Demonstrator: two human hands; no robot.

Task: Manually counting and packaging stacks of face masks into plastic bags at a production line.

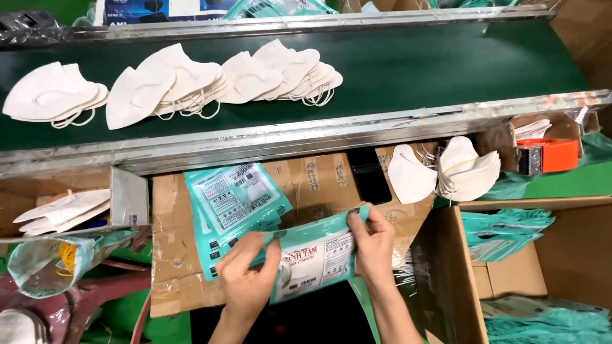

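Both hands hold one teal and white mask pouch over the cardboard work surface. My left hand pinches its left end. My right hand grips its upper right edge. A white mask shows through the pouch window. Just behind the left hand lies a small stack of the same teal pouches, printed side up.
A green conveyor belt carries piles of white folded masks. More loose masks sit at the right, near an orange tape dispenser. A cardboard box at the right holds teal pouches. A black phone lies on the cardboard.
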